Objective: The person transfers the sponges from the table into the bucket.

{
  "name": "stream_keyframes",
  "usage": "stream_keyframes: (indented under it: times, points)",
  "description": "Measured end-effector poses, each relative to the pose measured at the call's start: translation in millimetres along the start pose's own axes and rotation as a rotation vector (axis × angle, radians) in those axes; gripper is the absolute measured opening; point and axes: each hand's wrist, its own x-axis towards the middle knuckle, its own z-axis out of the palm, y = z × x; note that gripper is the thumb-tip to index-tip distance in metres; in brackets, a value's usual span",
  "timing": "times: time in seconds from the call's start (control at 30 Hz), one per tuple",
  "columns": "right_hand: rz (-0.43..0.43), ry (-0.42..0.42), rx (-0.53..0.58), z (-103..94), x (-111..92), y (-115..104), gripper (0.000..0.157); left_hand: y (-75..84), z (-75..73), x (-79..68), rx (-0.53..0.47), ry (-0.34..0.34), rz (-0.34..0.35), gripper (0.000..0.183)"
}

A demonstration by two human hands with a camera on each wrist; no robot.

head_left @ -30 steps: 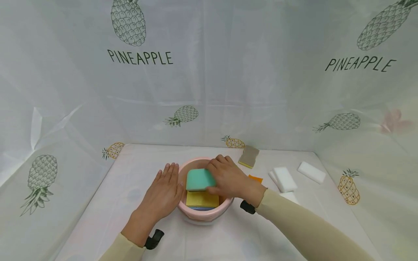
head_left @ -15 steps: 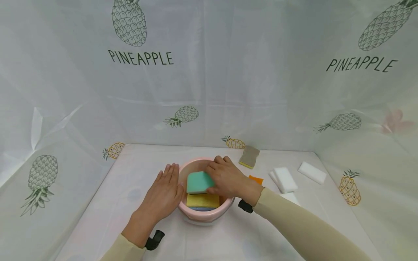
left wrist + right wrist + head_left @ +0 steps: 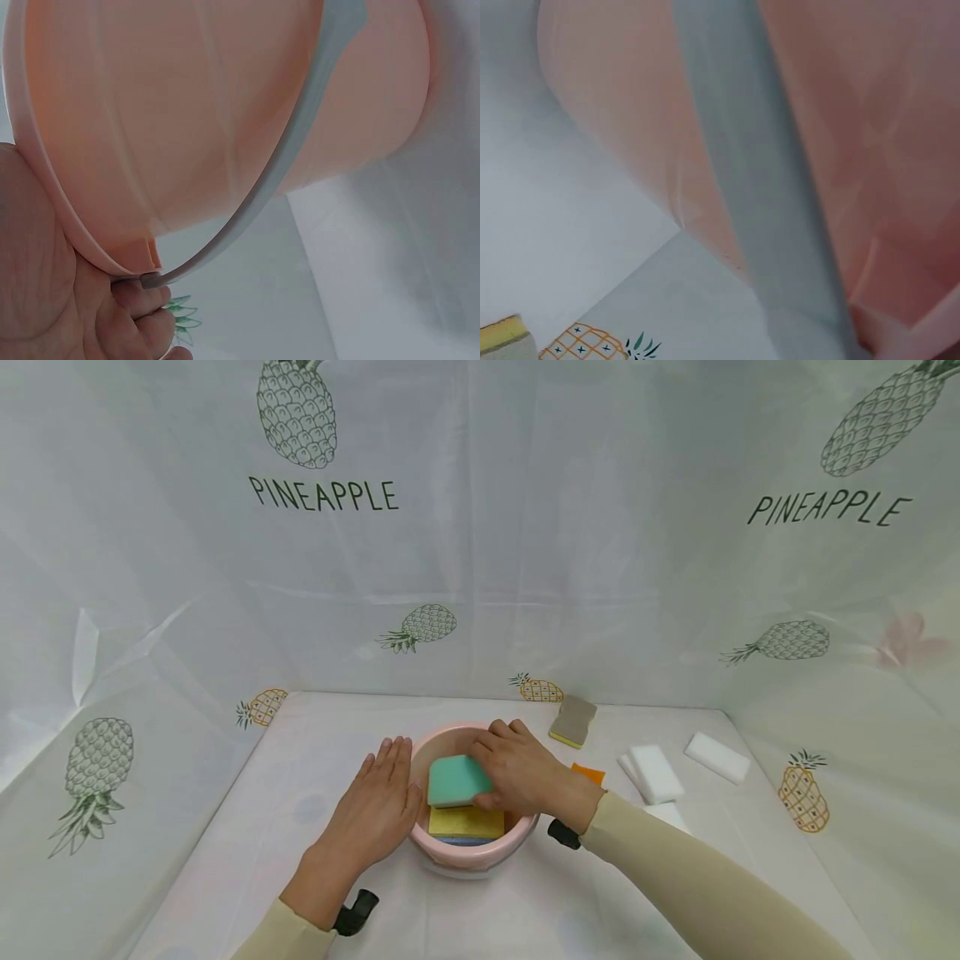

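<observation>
A pink bucket with a grey handle stands on the table. My left hand rests against its left rim with fingers straight; in the left wrist view the palm touches the rim. My right hand reaches over the right rim and grips a green sponge inside the bucket. Beneath that lies a yellow sponge, with a blue edge showing in front of it. The right wrist view has only the bucket wall and handle; the right hand's fingers are hidden there.
Right of the bucket lie a grey-brown sponge with a yellow underside, an orange piece partly behind the right wrist, and several white sponge blocks. One white block lies farther right. A pineapple-printed sheet rises behind the table.
The green sponge has moved slightly toward me inside the bucket, and my right hand has shifted slightly with it. My left hand stays at the rim.
</observation>
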Motion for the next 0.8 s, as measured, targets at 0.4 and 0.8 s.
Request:
stream_keyframes:
  times: [0.4, 0.8]
  points:
    - [-0.032, 0.001, -0.088, -0.8, 0.7, -1.3, 0.072, -0.9, 0.0, -0.3, -0.006, -0.005, -0.007, 0.064]
    - [0.004, 0.205, -0.038, -6.1, -15.5, 14.1, 0.031, -1.3, 1.6, -0.6, -0.018, -0.005, -0.006, 0.064]
